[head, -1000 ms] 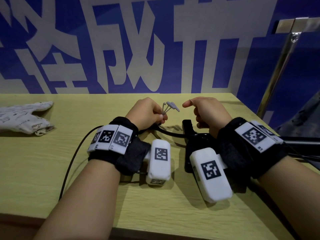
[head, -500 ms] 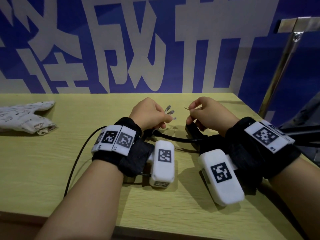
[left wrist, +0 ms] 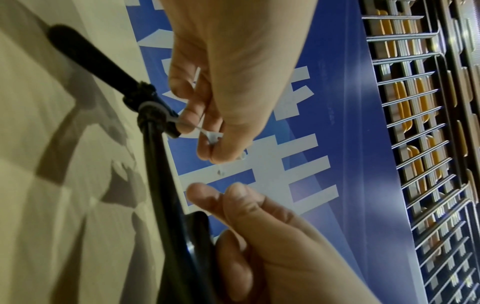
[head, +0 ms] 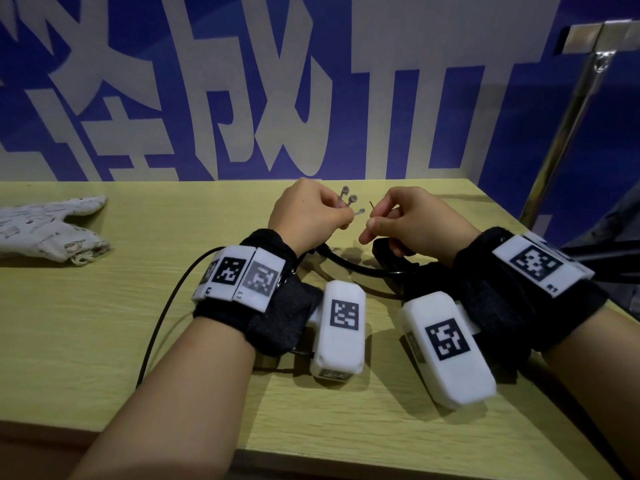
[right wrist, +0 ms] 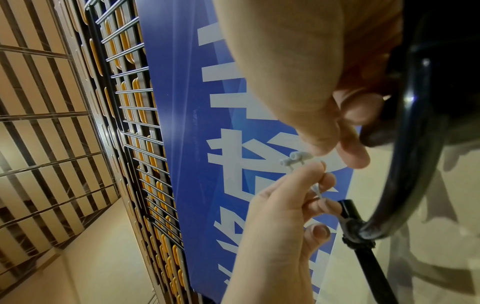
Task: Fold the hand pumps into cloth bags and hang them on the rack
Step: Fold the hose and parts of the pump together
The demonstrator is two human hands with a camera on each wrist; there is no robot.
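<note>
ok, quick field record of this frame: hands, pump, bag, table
left hand: pinches the grey nozzle adapters, which are tied to the hose end
right hand: pinches a thin needle, close beside the adapters
pump: black, lies on the table under the hands, hose curving between them
bag: printed cloth, lies flat at far left, untouched
table: yellow-green wood grain

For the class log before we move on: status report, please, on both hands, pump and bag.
Left hand pinches grey nozzle adapters; right hand pinches thin needle. Black pump hose on table. Cloth bag lies far left, untouched. Nothing in the way.
</note>
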